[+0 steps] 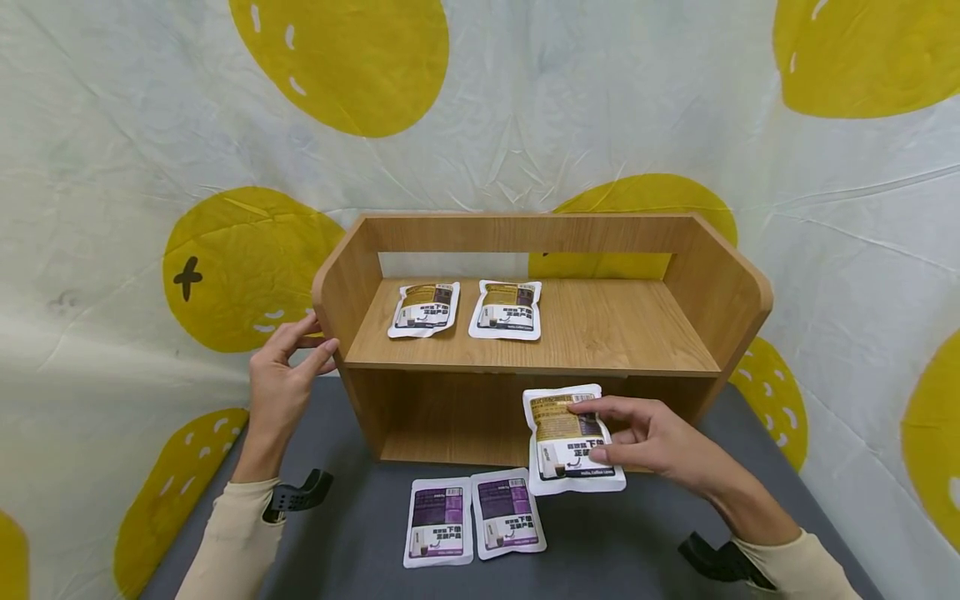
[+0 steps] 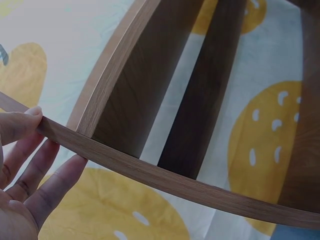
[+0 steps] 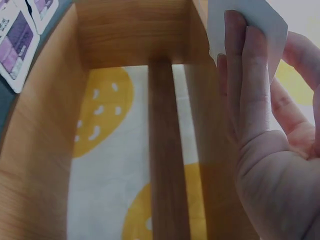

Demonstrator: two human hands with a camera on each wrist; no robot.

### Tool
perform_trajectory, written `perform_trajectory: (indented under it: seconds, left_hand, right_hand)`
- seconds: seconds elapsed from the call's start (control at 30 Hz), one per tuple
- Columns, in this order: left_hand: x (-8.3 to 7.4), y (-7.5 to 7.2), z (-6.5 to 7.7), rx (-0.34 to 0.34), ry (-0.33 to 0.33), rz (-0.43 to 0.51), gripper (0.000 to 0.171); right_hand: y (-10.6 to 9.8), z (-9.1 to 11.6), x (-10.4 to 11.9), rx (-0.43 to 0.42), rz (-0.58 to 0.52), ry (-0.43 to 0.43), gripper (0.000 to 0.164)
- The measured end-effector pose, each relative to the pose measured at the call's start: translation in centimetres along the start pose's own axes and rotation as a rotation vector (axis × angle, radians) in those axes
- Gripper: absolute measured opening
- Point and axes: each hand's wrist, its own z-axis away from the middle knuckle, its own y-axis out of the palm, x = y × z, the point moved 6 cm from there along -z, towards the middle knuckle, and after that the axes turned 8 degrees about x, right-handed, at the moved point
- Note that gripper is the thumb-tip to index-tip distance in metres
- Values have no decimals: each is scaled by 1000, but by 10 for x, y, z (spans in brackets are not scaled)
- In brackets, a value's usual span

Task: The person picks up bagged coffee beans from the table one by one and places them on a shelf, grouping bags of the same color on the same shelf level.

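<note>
My right hand (image 1: 648, 437) pinches a white pouch with a gold and brown label (image 1: 570, 442) in front of the lower opening of a wooden two-tier shelf (image 1: 622, 321). In the right wrist view, fingers lie along the pouch's pale back (image 3: 265, 30). My left hand (image 1: 288, 375) holds the front edge of the shelf's left side panel; the left wrist view has thumb and fingers on either side of that panel edge (image 2: 125, 165). Two gold-labelled pouches, one at the left (image 1: 424, 310) and one nearer the middle (image 1: 506, 311), lie on the upper tier.
Two purple-labelled pouches, a left one (image 1: 438, 522) and a right one (image 1: 508, 512), lie side by side on the dark grey table (image 1: 360, 533) before the shelf. A pale cloth with yellow shapes (image 1: 495, 100) hangs behind.
</note>
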Motion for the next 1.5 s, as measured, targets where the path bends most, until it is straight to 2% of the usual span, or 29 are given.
perform_trajectory:
  seconds: [0.23, 0.43, 0.6, 0.77, 1.03, 1.3, 1.5]
  left_hand:
    - [0, 1, -1, 6, 3, 14, 49]
    - [0, 1, -2, 8, 2, 12, 48]
    - [1, 1, -2, 10, 5, 9, 48]
    - [0, 1, -2, 15, 20, 11, 48]
    - [0, 0, 0, 12, 7, 16, 49]
    - [0, 0, 0, 10, 8, 5, 49]
    - [-1, 0, 0, 7, 6, -2, 49]
  right_hand:
    - [-6, -2, 16, 0, -16, -51, 52]
    - [-15, -3, 25, -63, 11, -38, 51]
    - [-25, -3, 30, -126, 76, 4, 52]
    - [-32, -6, 33, -130, 67, 49, 54]
    - [-47, -11, 40, -201, 168, 92, 52]
    - [-64, -13, 45, -258, 179, 98, 51]
    - [-77, -16, 46, -264, 162, 104, 53]
